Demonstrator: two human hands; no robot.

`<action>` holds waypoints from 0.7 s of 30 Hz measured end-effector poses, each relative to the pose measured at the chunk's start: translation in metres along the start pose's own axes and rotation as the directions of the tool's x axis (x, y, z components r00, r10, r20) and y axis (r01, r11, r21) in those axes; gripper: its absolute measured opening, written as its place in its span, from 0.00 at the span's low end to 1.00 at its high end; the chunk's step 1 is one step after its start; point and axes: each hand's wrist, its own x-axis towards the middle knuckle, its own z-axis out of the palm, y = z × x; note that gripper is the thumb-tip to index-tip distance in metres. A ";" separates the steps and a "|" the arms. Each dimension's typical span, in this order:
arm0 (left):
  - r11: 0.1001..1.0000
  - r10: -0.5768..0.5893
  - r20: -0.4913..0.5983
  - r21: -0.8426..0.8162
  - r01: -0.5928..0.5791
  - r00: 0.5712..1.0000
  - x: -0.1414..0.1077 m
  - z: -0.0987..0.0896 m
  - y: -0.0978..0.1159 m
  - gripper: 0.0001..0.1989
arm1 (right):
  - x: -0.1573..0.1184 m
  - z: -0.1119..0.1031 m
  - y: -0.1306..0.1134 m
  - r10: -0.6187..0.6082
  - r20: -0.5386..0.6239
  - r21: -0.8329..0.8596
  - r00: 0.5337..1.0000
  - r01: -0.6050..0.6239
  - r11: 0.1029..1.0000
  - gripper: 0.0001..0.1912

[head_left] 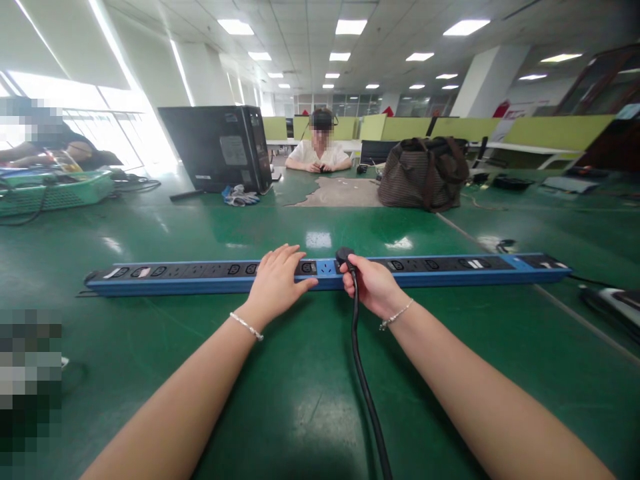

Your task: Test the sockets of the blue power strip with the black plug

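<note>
A long blue power strip (200, 284) with black socket sections lies crosswise on the green table. My left hand (281, 277) rests over it left of the middle, fingers stretched across the top and the thumb pointing right along the front edge. Some sockets are hidden under that hand. Right of the middle, my right hand (370, 283) is closed around a black plug (345, 255), held tilted at the strip beside a blue socket section (327, 267). I cannot tell whether its pins touch the strip. From the plug a thick black cord (361, 373) hangs toward me.
Behind the strip stand a black computer case (215, 147), a pair of gloves (240, 195) and a brown bag (423, 173). A green basket (55, 193) sits at the left. Across the table a person (320, 150) sits; another person (55, 143) is at far left.
</note>
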 end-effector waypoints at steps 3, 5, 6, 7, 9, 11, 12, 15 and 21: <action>0.989 -0.013 0.111 0.147 -0.004 0.994 -0.003 0.010 -0.020 0.35 | 0.003 -0.002 -0.002 0.060 0.072 0.100 0.996 -0.067 0.993 0.17; 0.984 -0.018 0.130 0.178 -0.006 0.991 -0.003 0.015 -0.025 0.33 | 0.003 -0.001 -0.002 0.101 0.105 0.130 0.989 -0.115 0.985 0.18; 0.983 -0.020 0.125 0.183 -0.003 0.992 -0.003 0.016 -0.025 0.31 | 0.003 0.000 -0.002 0.120 0.113 0.134 0.986 -0.135 0.982 0.18; 0.983 -0.022 0.116 0.183 0.000 0.993 -0.003 0.016 -0.025 0.29 | 0.003 0.001 -0.001 0.138 0.114 0.133 0.984 -0.152 0.979 0.18; 0.984 -0.022 0.101 0.178 0.004 0.995 -0.001 0.016 -0.025 0.28 | 0.004 0.005 0.001 0.164 0.099 0.117 0.981 -0.175 0.978 0.18; 0.985 -0.013 0.088 0.172 -0.002 0.996 -0.001 0.016 -0.025 0.28 | 0.005 0.009 0.005 0.168 0.069 0.084 0.983 -0.174 0.981 0.17; 0.986 -0.010 0.079 0.169 -0.004 0.997 0.000 0.016 -0.025 0.28 | 0.006 0.011 0.007 0.163 0.051 0.060 0.985 -0.166 0.984 0.17; 0.986 -0.008 0.059 0.164 -0.002 0.998 -0.001 0.017 -0.026 0.28 | 0.007 0.018 0.011 0.127 -0.011 -0.033 0.992 -0.128 0.991 0.17; 0.986 -0.014 0.045 0.166 0.007 0.999 -0.002 0.017 -0.024 0.27 | 0.004 0.039 0.012 0.082 -0.173 -0.135 0.981 -0.106 0.985 0.18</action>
